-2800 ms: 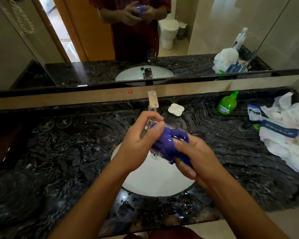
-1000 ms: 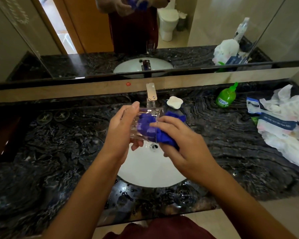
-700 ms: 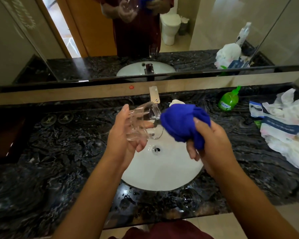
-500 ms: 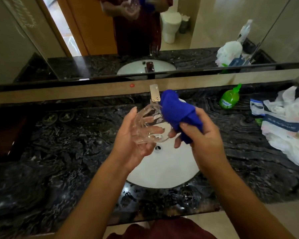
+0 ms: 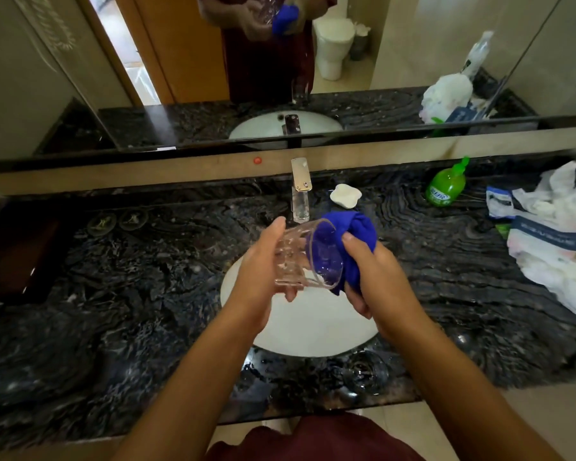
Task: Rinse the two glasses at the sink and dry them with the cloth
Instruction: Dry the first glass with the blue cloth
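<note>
My left hand [image 5: 263, 264] grips a clear glass [image 5: 305, 256] on its side above the white sink [image 5: 313, 327], mouth facing right. My right hand [image 5: 369, 271] holds a bunched blue cloth [image 5: 350, 234] and presses it against the mouth of that glass. A second clear glass [image 5: 366, 372] stands upright on the dark marble counter [image 5: 130, 294] at the sink's front right edge. The faucet [image 5: 300, 191] rises behind the sink; no water is visibly running.
A white soap bar [image 5: 345, 195] lies right of the faucet. A green bottle [image 5: 444, 186] and crumpled plastic bags [image 5: 552, 234] occupy the counter's right side. A mirror [image 5: 280, 61] runs along the wall behind.
The cloth was inside the glass, then came out to the right. It has now come back against the glass mouth, and the glass has tipped lower over the sink.
</note>
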`<state>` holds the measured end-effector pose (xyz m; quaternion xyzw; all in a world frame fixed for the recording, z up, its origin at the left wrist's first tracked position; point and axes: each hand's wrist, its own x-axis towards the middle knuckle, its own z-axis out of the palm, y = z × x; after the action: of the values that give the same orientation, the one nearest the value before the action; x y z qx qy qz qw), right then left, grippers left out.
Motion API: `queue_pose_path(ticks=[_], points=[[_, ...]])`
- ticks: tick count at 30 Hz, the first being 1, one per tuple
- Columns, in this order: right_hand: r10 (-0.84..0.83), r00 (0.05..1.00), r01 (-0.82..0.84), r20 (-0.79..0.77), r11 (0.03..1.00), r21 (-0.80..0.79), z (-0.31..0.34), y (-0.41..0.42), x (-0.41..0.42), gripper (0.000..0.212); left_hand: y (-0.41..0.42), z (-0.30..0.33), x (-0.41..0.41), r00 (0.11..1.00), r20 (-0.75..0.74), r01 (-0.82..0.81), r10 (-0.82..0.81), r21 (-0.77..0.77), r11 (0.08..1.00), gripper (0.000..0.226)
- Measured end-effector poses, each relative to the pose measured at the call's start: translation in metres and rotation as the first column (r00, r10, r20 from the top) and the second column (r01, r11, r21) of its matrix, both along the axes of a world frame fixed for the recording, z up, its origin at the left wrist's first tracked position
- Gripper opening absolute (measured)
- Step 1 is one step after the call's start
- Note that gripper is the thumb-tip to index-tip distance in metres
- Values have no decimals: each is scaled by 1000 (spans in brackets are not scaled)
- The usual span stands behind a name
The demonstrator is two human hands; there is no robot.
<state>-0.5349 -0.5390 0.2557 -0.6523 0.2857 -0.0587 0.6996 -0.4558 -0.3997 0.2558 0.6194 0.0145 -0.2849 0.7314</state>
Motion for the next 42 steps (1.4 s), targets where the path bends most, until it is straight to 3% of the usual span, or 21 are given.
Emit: queue_pose_path(ticks=[3, 6, 8, 9, 13, 16, 18, 20, 23, 26, 29, 33, 35, 37, 42], points=[[-13, 995, 30, -101, 985, 168, -3, -2, -3, 32, -2, -10, -1, 966, 239, -113, 96, 60, 992, 31], [72, 994, -47, -84, 963, 266, -7, -6, -6, 31, 2, -11, -4, 777, 627, -140, 61, 77, 987, 21], [97, 993, -70, -67, 945, 320, -8, -11, -7, 32, 8, -13, -5, 637, 770, -72, -41, 112, 991, 24], [99, 993, -72, -60, 935, 348, -7, -13, -6, 33, 10, -14, -4, 609, 789, -32, -83, 129, 991, 28], [51, 999, -45, 0, 885, 463, -1, -20, -4, 35, 14, -15, 0, 619, 759, 108, -200, 170, 980, 73], [26, 996, -63, 85, 880, 470, 13, -20, -5, 30, 13, -12, -2, 666, 722, 94, -187, 168, 981, 78], [-5, 992, -41, 126, 934, 356, 19, -14, -6, 23, 11, -11, -4, 757, 645, 51, -107, 104, 993, 63], [-20, 979, 0, 203, 995, 98, 17, -6, -5, 12, 5, -8, -4, 839, 543, 6, -17, 22, 1000, 55], [102, 953, -39, 285, 975, -220, 5, 10, -7, 7, -6, -1, -5, 928, 364, -34, 85, -143, 989, 59], [147, 954, -65, 260, 953, -297, 0, 16, -11, 18, -7, 2, -1, 985, 146, -44, 97, -331, 943, 55], [220, 945, -133, 242, 935, -330, 0, 10, -16, 21, -2, -3, 1, 996, 72, -17, 48, -376, 926, 52], [100, 934, 19, 342, 944, -329, 10, 3, -18, 15, 0, -10, -2, 1000, 12, -7, 12, -378, 926, 90], [93, 933, 57, 347, 915, -399, 14, 9, -12, 9, -3, -15, -9, 998, 57, 51, -33, -344, 937, 72], [139, 942, 51, 305, 841, -539, 11, 14, -8, 37, -9, -14, -15, 996, 63, 80, -63, -324, 943, 61], [178, 934, 76, 310, 748, -660, -1, 21, -17, 43, -10, -10, -8, 1000, -4, -7, 6, -343, 939, 66]])
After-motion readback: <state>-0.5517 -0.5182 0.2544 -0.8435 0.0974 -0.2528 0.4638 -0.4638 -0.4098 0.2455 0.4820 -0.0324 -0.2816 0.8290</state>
